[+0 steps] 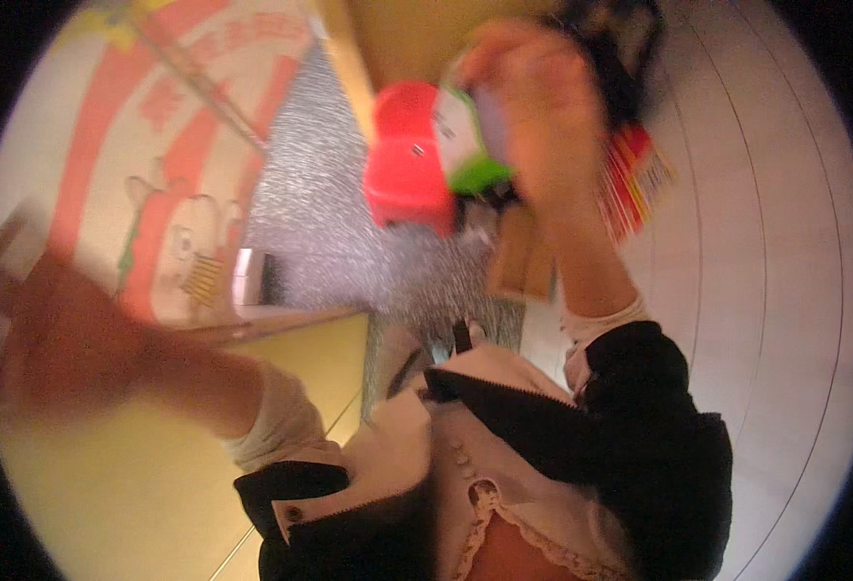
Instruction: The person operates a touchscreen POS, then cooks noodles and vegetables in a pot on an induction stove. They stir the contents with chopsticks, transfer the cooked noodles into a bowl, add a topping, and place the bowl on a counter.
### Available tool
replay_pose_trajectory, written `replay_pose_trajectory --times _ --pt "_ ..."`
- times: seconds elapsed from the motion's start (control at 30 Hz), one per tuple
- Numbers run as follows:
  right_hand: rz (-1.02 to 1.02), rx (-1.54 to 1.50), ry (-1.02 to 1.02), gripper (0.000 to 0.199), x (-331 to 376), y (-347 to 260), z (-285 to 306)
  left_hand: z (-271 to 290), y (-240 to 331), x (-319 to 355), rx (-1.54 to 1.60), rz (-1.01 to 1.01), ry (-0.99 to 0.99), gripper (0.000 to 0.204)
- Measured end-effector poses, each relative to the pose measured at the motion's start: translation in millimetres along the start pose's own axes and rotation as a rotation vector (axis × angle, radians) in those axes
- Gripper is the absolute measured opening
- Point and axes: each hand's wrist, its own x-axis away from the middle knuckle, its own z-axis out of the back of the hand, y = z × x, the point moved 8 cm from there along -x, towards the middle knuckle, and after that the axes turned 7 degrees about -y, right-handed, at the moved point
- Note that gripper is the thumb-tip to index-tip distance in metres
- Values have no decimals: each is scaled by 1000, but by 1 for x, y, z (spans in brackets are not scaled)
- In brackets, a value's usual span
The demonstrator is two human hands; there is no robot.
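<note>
Raised at the upper centre, my right hand (pixel 538 107) has its blurred fingers curled at the top of a white and green packet (pixel 467 140) and seems to grip it. Just left of the packet is a red plastic stool-like object (pixel 412 160). My left hand (pixel 63 324) reaches far out to the left, smeared by motion. A pale shape (pixel 19 232) shows by its fingers; whether the hand holds it, I cannot tell.
A pink and white panel with a cartoon figure (pixel 179 247) stands at the left, above a yellow surface (pixel 136 484). Speckled grey floor (pixel 310 184) lies between. Brown cardboard (pixel 521 257) and a red and yellow package (pixel 630 184) are near my right forearm. Pale planks (pixel 736 290) line the right.
</note>
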Motion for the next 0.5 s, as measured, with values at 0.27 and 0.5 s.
replay_pose_trajectory --times 0.27,0.5 --pt "-468 -111 -426 25 -124 274 -283 -371 -1 87 1416 796 -457 44" --pt "-167 354 -33 38 -293 376 -217 -442 -164 7 858 639 345 54"
